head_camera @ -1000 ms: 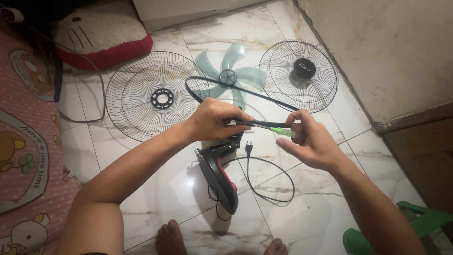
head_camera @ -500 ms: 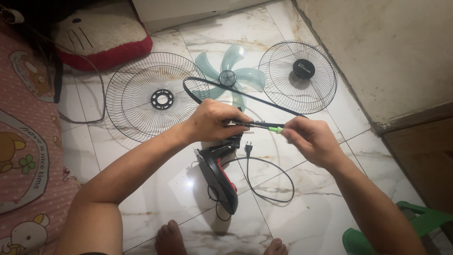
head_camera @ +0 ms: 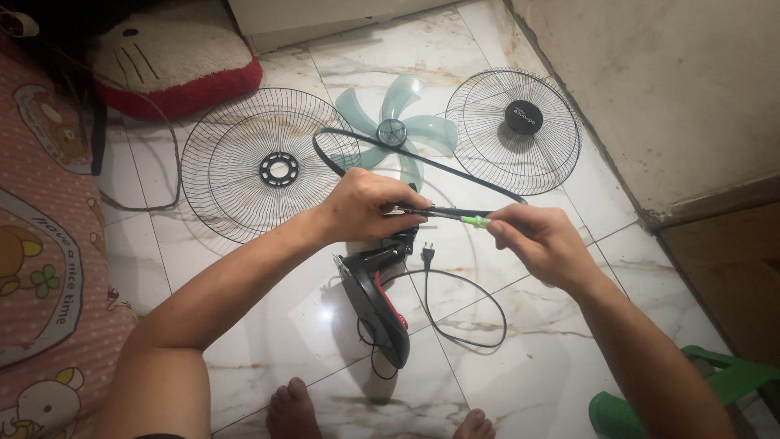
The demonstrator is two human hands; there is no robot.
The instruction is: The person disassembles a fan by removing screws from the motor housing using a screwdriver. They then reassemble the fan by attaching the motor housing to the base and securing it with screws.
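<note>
1. Above the marble-patterned floor tiles (head_camera: 520, 325), both hands meet near the centre of the view.
2. Left hand (head_camera: 361, 207): fingers curled and closed around the black band (head_camera: 422, 162), a thin rim ring that loops from the grip toward the fan blade and trails to the right.
3. Right hand (head_camera: 540, 240): fingertips pinched together on a small green-tipped tool (head_camera: 471, 220), whose tip points toward the left hand; the tool's dark shaft reaches into the left grip.
4. Directly below the hands, the black fan motor housing (head_camera: 378, 297) with red detail lies on the tiles, its power cord (head_camera: 471, 313) coiled just beside it, plug uppermost.
5. Rear wire guard (head_camera: 268, 167) lies flat to the left; front wire guard (head_camera: 513, 130) with a black centre cap lies to the right.
6. Translucent teal fan blade (head_camera: 398, 130) rests between the two guards.
7. Bare feet show at the bottom edge; a red-and-white cushion (head_camera: 175, 61) sits at upper left.
</note>
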